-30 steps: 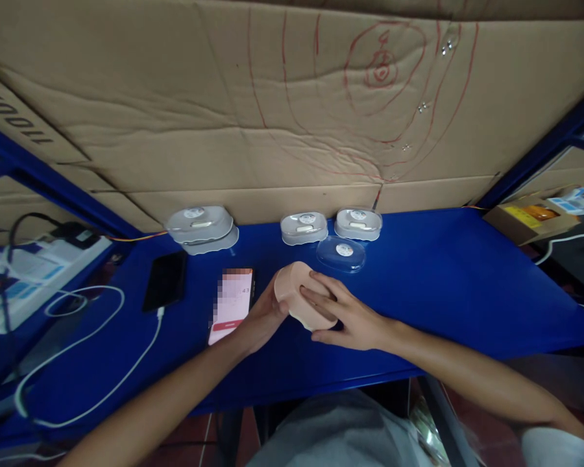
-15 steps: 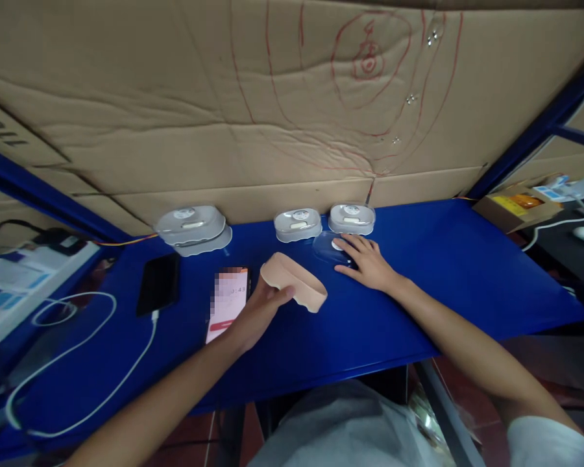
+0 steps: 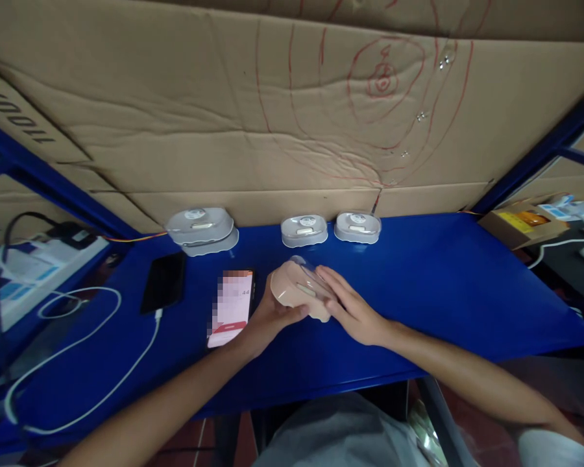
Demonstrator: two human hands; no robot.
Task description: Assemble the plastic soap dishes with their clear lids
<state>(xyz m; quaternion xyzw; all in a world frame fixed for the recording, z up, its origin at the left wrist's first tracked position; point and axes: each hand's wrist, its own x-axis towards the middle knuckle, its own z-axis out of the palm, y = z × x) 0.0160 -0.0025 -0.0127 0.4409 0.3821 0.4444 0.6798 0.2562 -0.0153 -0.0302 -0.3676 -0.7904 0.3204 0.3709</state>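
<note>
My left hand (image 3: 272, 318) is wrapped round the left side of a beige oval shell (image 3: 288, 285), thumb along its near edge. A clear plastic lid (image 3: 316, 284) lies over the shell, tilted, and my right hand (image 3: 353, 308) grips the lid's right side, fingers on top. Whether the lid is seated on the rim cannot be made out. Behind my hands, two grey oval containers with clear tops, one in the middle (image 3: 304, 231) and one to the right (image 3: 357, 228), sit near the cardboard. More grey containers (image 3: 202, 227) are stacked at the left.
A lit phone (image 3: 231, 308) lies beside my left forearm on the blue table (image 3: 442, 279). Farther left are a dark phone (image 3: 163, 283) and its white cable (image 3: 117, 383). An open cardboard box (image 3: 520, 224) stands at the right; a cardboard sheet (image 3: 199, 97) rises behind.
My right hand has lifted the clear lid off the table and moved left, bringing it onto the beige shell. My left hand still holds the shell, now turned more upward.
</note>
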